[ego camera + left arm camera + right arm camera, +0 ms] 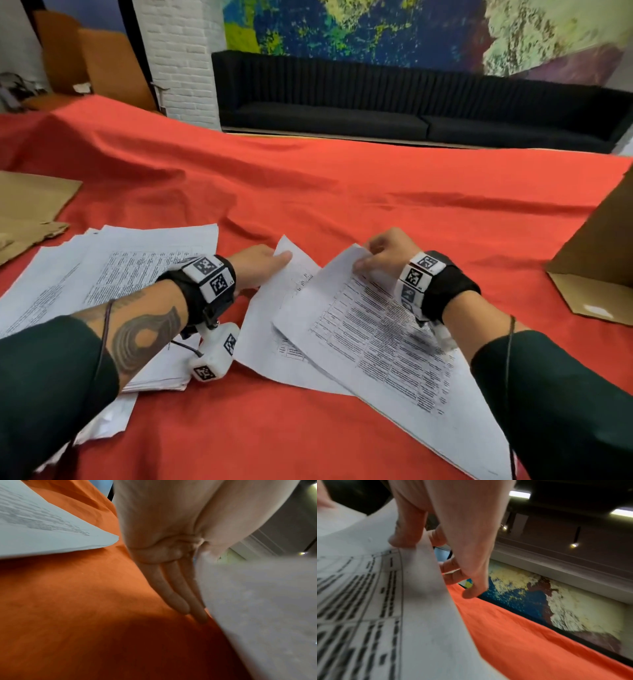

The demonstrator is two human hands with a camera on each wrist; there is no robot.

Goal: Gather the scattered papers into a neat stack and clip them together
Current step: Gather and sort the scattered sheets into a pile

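Note:
A loose pile of printed papers (113,277) lies at the left on the red cloth (342,192); its corner (42,531) shows in the left wrist view. Two overlapping sheets lie in the middle. My left hand (263,267) holds the far corner of the lower sheet (270,329), thumb on top. Its straight fingers (178,599) reach down to the cloth beside that sheet (257,608). My right hand (380,253) pinches the raised far corner of the top printed sheet (383,346). The thumb (402,539) lies on the sheet (376,601), fingers behind it.
Flat brown cardboard (30,209) lies at the left edge of the table. An open cardboard box (599,260) stands at the right. Beyond the table are a black sofa (376,102) and a white brick pillar (185,61).

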